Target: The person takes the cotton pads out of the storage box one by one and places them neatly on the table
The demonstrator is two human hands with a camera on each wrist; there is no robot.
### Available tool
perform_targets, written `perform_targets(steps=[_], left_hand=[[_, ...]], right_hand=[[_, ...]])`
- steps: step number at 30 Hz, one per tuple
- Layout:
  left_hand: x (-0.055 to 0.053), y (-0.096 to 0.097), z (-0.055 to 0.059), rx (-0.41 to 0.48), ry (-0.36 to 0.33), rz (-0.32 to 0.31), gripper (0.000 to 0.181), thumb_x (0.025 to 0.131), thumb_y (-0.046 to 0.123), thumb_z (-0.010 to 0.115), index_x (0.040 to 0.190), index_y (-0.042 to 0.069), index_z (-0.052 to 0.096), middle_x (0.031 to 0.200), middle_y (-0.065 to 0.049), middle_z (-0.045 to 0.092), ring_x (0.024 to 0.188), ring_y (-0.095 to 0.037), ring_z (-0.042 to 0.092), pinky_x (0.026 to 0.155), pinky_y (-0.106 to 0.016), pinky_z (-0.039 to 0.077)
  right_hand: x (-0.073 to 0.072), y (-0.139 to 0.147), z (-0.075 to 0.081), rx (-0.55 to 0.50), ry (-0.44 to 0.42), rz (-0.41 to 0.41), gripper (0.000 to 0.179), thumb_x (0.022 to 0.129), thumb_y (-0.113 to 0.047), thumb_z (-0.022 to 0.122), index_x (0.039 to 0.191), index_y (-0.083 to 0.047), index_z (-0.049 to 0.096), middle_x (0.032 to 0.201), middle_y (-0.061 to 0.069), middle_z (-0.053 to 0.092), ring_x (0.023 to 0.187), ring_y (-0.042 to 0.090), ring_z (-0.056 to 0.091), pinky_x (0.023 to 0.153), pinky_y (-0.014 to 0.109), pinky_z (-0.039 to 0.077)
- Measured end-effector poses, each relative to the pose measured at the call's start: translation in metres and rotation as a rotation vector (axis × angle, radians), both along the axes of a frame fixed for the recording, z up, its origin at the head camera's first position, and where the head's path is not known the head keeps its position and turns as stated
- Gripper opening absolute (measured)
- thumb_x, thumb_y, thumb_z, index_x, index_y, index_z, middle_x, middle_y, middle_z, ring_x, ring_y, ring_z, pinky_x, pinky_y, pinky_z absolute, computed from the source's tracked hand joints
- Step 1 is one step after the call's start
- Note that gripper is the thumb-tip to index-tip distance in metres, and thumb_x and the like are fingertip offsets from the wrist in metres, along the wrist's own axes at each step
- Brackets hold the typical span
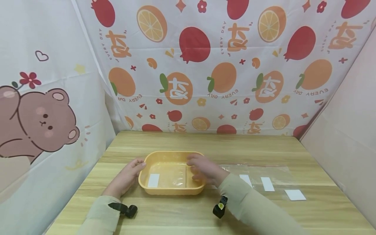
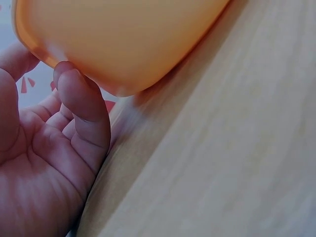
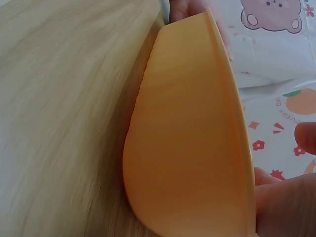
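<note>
A yellow plastic basin [image 1: 173, 192] stands on the wooden table. Inside it lies a clear plastic bag [image 1: 173, 173] with a white label [image 1: 153, 180]. At the basin's left end, my left hand [image 1: 127, 176] holds the rim; the left wrist view shows its thumb [image 2: 81, 94] against the outer wall. My right hand [image 1: 207, 169], slightly blurred, reaches over the right rim with fingers spread inside the basin. In the right wrist view, its thumb [image 3: 307, 137] stands apart from the basin wall [image 3: 187, 133]. The rim partly hides the other right fingers.
To the right of the basin, several clear zip bags [image 1: 271, 173] with white labels [image 1: 267, 184] lie flat and overlap on the table [image 1: 188, 215]. A fruit-printed cloth [image 1: 205, 81] hangs behind the table, and a bear-printed cloth [image 1: 44, 120] at the left.
</note>
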State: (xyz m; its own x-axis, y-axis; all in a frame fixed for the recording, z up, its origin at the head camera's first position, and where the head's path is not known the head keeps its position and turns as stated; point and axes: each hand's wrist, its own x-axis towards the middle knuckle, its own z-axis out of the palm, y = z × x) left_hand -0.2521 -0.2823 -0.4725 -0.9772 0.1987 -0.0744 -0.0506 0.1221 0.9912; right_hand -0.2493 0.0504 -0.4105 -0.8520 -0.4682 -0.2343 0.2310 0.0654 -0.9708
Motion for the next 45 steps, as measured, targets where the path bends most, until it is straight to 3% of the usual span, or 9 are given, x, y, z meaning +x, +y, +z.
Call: perform_targets(steps=[7,17,23,29,32,35,38,43,45], left_hand=[[0.0,-0.001,0.001,-0.012,0.011,-0.027,0.051,0.108,0.033,0.049,0.137,-0.008,0.041,0.14,-0.027,0.046,0.116,-0.025,0.057,0.092,-0.03,0.052],[-0.001,-0.002,-0.003,0.001,0.005,-0.016,0.051,0.107,0.033,0.051,0.136,-0.008,0.041,0.136,-0.027,0.049,0.112,-0.022,0.06,0.09,-0.031,0.054],[0.0,-0.002,-0.004,-0.003,0.002,-0.004,0.05,0.107,0.032,0.051,0.135,-0.008,0.041,0.135,-0.027,0.049,0.111,-0.021,0.06,0.089,-0.031,0.055],[-0.001,-0.002,-0.004,-0.013,0.008,-0.004,0.053,0.107,0.034,0.051,0.137,-0.008,0.041,0.138,-0.027,0.048,0.114,-0.023,0.059,0.09,-0.03,0.054],[0.0,-0.002,-0.003,-0.016,0.008,-0.009,0.053,0.107,0.035,0.05,0.138,-0.008,0.041,0.14,-0.027,0.047,0.116,-0.024,0.058,0.091,-0.031,0.054],[0.001,-0.002,-0.003,-0.014,0.007,-0.009,0.053,0.107,0.035,0.051,0.137,-0.007,0.041,0.139,-0.027,0.047,0.116,-0.023,0.058,0.09,-0.031,0.054],[0.001,-0.001,-0.003,-0.003,0.003,-0.006,0.051,0.107,0.034,0.051,0.136,-0.007,0.042,0.137,-0.027,0.048,0.112,-0.023,0.06,0.089,-0.032,0.055],[0.001,-0.001,-0.004,-0.001,0.002,-0.008,0.05,0.107,0.033,0.05,0.136,-0.007,0.041,0.137,-0.027,0.049,0.11,-0.022,0.061,0.089,-0.032,0.055],[0.0,-0.001,-0.005,-0.002,0.003,-0.007,0.05,0.108,0.032,0.05,0.137,-0.008,0.04,0.137,-0.027,0.049,0.111,-0.021,0.061,0.089,-0.031,0.055]], right_hand=[[-0.001,-0.011,-0.003,0.019,-0.038,-0.037,0.059,0.101,-0.019,0.054,0.153,0.001,0.035,0.16,0.026,0.026,0.143,0.055,0.024,0.107,0.067,0.035],[-0.006,-0.02,-0.011,-0.029,-0.051,-0.095,0.053,0.102,-0.015,0.05,0.151,0.003,0.037,0.157,0.027,0.029,0.14,0.05,0.033,0.108,0.065,0.035],[-0.011,-0.027,-0.018,-0.014,-0.037,-0.128,0.059,0.095,-0.008,0.054,0.15,0.006,0.037,0.147,0.028,0.041,0.129,0.043,0.046,0.092,0.057,0.052],[-0.014,-0.034,-0.023,0.034,-0.051,-0.1,0.071,0.086,-0.003,0.056,0.152,0.007,0.032,0.141,0.025,0.046,0.125,0.04,0.05,0.082,0.049,0.057],[-0.016,-0.036,-0.027,0.082,-0.031,-0.082,0.059,0.088,-0.003,0.057,0.144,0.007,0.041,0.123,0.02,0.054,0.11,0.036,0.057,0.072,0.044,0.059],[-0.016,-0.038,-0.03,0.158,0.026,-0.046,0.03,0.09,-0.004,0.059,0.117,0.007,0.055,0.096,0.013,0.056,0.086,0.026,0.058,0.06,0.036,0.058],[-0.015,-0.04,-0.033,0.235,0.094,-0.001,0.011,0.091,-0.003,0.06,0.1,0.004,0.059,0.08,0.011,0.055,0.068,0.022,0.056,0.052,0.032,0.055],[-0.01,-0.041,-0.031,0.337,0.166,0.065,0.022,0.092,-0.002,0.062,0.113,0.003,0.066,0.083,0.013,0.06,0.058,0.021,0.055,0.05,0.031,0.053],[-0.01,-0.041,-0.029,0.36,0.191,0.099,0.021,0.092,-0.003,0.062,0.111,0.003,0.068,0.087,0.013,0.063,0.056,0.021,0.054,0.051,0.03,0.052]])
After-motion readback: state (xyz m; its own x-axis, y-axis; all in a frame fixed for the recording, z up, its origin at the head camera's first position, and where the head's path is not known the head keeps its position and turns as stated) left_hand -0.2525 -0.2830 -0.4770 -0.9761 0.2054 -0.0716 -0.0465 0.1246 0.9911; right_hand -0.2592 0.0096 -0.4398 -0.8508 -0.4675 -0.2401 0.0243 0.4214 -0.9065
